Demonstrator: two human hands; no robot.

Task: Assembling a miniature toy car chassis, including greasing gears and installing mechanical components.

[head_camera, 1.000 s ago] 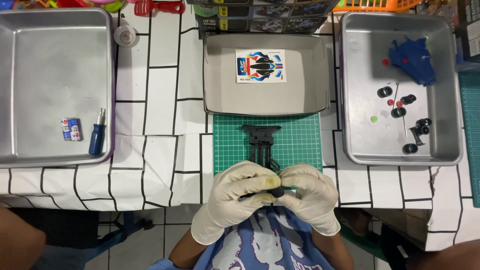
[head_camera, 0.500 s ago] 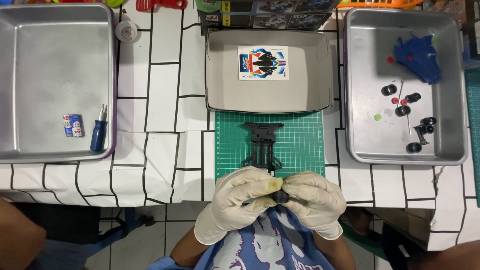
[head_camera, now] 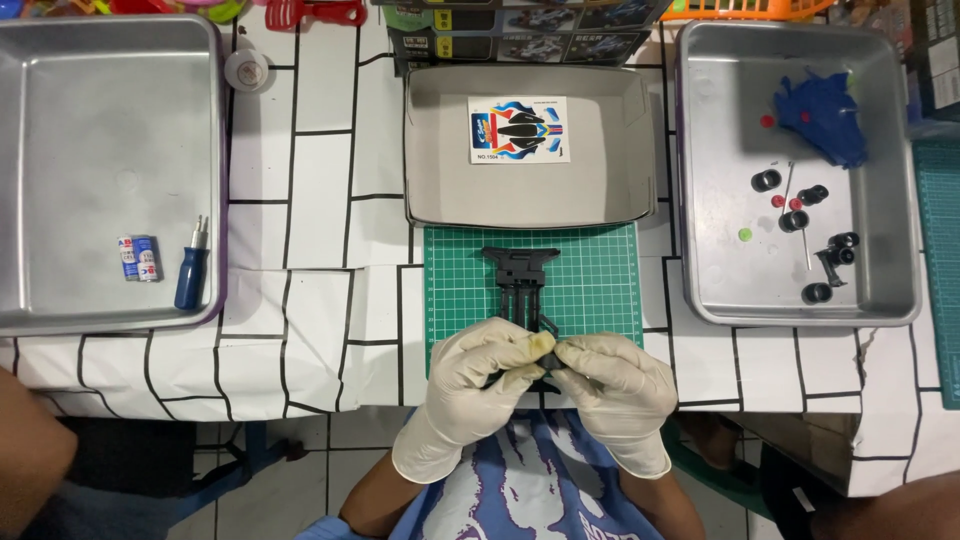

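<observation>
Gloved left hand [head_camera: 478,375] and right hand [head_camera: 618,378] are pinching together on black chassis [head_camera: 521,285], wheels [head_camera: 812,225] still lying unfitted in the tray [head_camera: 700,200].

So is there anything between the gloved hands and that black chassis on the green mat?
Nothing visible does. The left hand and right hand already meet over the near end of the black chassis on the green mat, pinching a small dark part there.

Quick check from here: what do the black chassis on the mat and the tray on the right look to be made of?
The black chassis looks like moulded plastic: matte black, thin ribs, dull sheen. The right tray looks like metal, probably aluminium or steel: brushed grey, soft reflections, rolled rim. Both gloved hands, left hand and right hand, pinch its near end.
</observation>
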